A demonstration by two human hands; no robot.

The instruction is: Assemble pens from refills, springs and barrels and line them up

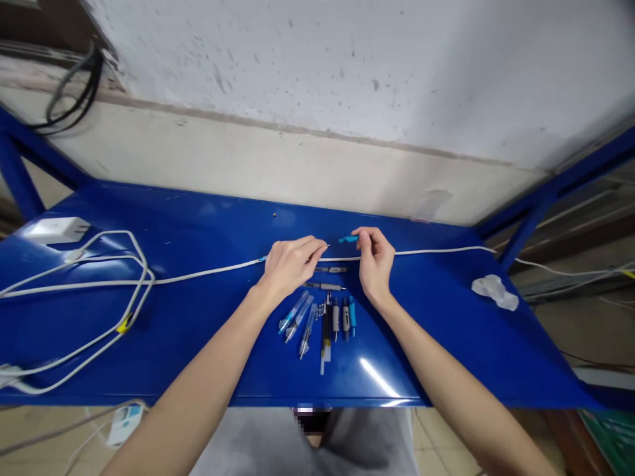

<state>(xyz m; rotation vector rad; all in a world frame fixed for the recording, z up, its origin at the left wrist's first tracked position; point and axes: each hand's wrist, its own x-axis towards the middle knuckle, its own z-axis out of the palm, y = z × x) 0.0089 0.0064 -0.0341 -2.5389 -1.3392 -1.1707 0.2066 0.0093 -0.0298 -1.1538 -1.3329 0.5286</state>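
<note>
My left hand (pixel 289 264) is closed in a pinch on a thin pen refill (pixel 322 246) whose tip points right. My right hand (pixel 375 259) pinches a small blue pen part (pixel 348 238) just right of that tip. Both hands hover over the blue metal table (pixel 198 344). Below them lie several pen pieces (pixel 322 320): clear barrels, dark and grey caps, a blue cap, and two thin metal rods (pixel 327 285). A white cable (pixel 208 271) runs across the table under my hands.
A white charger (pixel 57 229) and looped white cables (pixel 124 291) lie at the left. A crumpled clear plastic wrap (pixel 495 291) sits at the right. Behind the table is a stained white wall (pixel 347 79). A power strip (pixel 125 423) lies on the floor below left.
</note>
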